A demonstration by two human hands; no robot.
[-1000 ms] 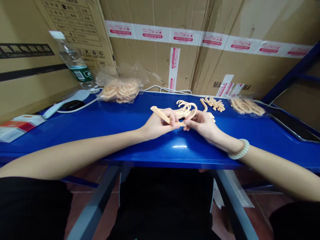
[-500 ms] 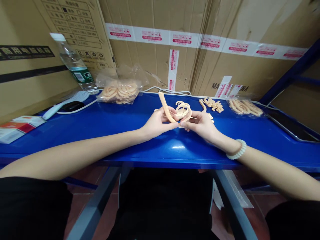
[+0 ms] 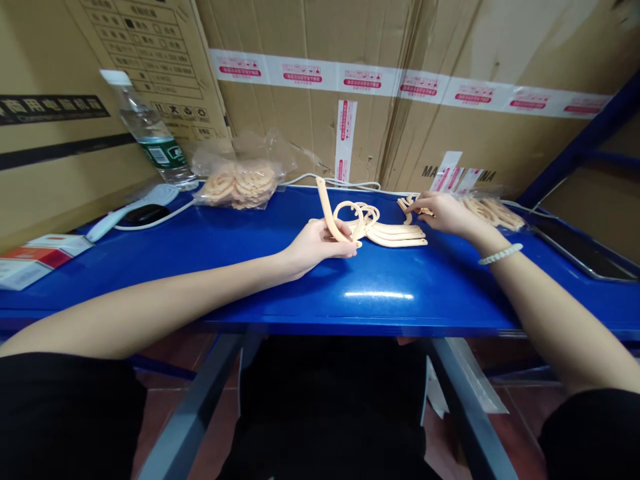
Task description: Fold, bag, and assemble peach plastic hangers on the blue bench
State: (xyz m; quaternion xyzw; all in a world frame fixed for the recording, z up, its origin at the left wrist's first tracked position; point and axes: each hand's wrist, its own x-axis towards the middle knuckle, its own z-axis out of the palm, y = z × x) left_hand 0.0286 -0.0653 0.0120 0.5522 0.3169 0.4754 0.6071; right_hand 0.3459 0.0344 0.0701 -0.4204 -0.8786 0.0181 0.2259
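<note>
My left hand [image 3: 325, 241] is closed around a curved, pale wood-coloured strip [image 3: 327, 208], pinching its lower end where it meets a curled piece [image 3: 345, 215]. Behind and beside that hand, a flat pale carving [image 3: 397, 233] with curls and long parallel bars lies on the blue table. My right hand [image 3: 443, 212] is over a small pile of pale carved pieces [image 3: 404, 205] at the right. Its fingers are bent down and spread at the pile, with no piece visibly gripped. The hand covers most of that pile.
Bagged pale carvings [image 3: 243, 181] lie at the back left, and another bag [image 3: 493, 212] sits right of my right hand. A water bottle [image 3: 155, 137], a white brush [image 3: 135, 208], a red-and-white box [image 3: 43, 259] and a dark tablet [image 3: 585, 248] rest around the blue table [image 3: 280, 300]. Cardboard stands behind.
My right hand has let go of the curled piece and moved right to the small pile. My left hand stays in place, still holding the strip. The flat carving's bars now show.
</note>
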